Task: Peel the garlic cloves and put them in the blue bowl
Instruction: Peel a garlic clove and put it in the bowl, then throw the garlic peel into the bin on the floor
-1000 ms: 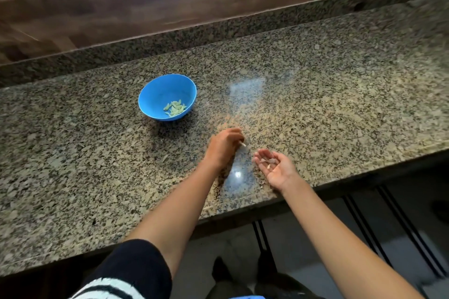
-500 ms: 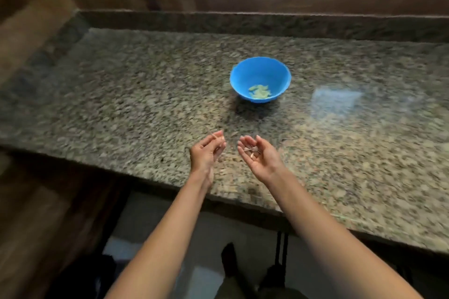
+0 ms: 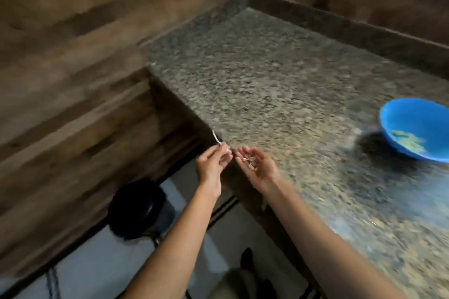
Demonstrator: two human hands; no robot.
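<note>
The wooden wall (image 3: 73,68) filled the left and far side of your view, with the granite countertop (image 3: 279,85) running from its far corner toward you on the right. Below the counter's left end lay a pale floor (image 3: 109,257), and on it, near the wall, sat a black round object (image 3: 138,209) too dark to name.

The blue bowl (image 3: 413,121) stood on the countertop at the right edge of the view, well apart from both of your hands. The peeled garlic cloves (image 3: 408,139) lay in a small heap at its bottom, too blurred to tell which way any of them pointed.

Your right hand (image 3: 260,167) hovered palm up at the counter's near-left corner. Its fingers were slightly apart and loosely curved, cupped under a few pale scraps (image 3: 249,160) without closing over them. I could not tell whether those scraps were skin or clove.

Your left hand (image 3: 212,162) was just beside it, off the counter's edge and above the floor, with thumb and forefinger pinched together on one end of a thin strip of garlic skin (image 3: 215,138). The strip's long axis ran from your fingertips up and away to the far left, slightly curved, with its free end pointing toward the wall.
</note>
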